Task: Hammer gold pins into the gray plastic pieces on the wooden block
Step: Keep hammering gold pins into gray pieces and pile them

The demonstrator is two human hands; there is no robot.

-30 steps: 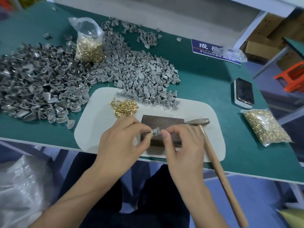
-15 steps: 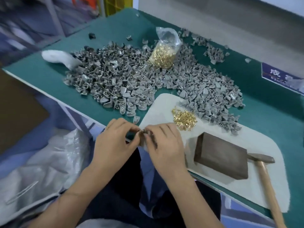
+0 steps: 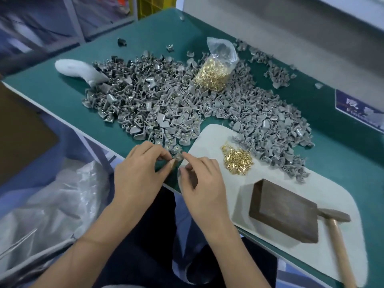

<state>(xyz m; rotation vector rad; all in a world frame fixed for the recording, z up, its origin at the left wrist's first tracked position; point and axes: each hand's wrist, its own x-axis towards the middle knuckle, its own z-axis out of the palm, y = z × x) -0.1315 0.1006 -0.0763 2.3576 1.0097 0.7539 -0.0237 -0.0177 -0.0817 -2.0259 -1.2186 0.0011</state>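
1. Clear plastic sheeting (image 3: 52,204): lying below the table edge at about 8 o'clock in the view.
2. White cloth-like bundle (image 3: 76,71): sitting on the green table (image 3: 62,94), touching the heap's 9 o'clock edge.
3. Left hand (image 3: 141,173): hovering at the table's near edge, thumb and forefinger curling in and pinching a small gray piece (image 3: 177,157); the piece is blurred, so whether a pin is seated in it cannot be told.
4. Right hand (image 3: 201,183): sitting just beside the left hand, forefinger reaching to the same piece and thumb curled under; it appears to be pinching that piece too.
5. Heap of gray plastic pieces (image 3: 166,104): spreading across the table from 10 o'clock to 3 o'clock, its near fringe touching the white mat (image 3: 207,142).
6. Clear bag of gold pins (image 3: 216,71): standing among the pieces at 12 o'clock.
7. Loose gold pins (image 3: 238,161): lying in a small pile on the mat, just beside the heap's fringe.
8. Wooden block (image 3: 284,213): lying flat on the mat at about 4 o'clock, its top bearing nothing.
9. Hammer (image 3: 338,235): lying at the block's 3 o'clock side, metal head against the block's corner, wooden handle running toward 5 o'clock.
10. Blue label (image 3: 361,109): sitting at the table's 3 o'clock edge, print blurred.
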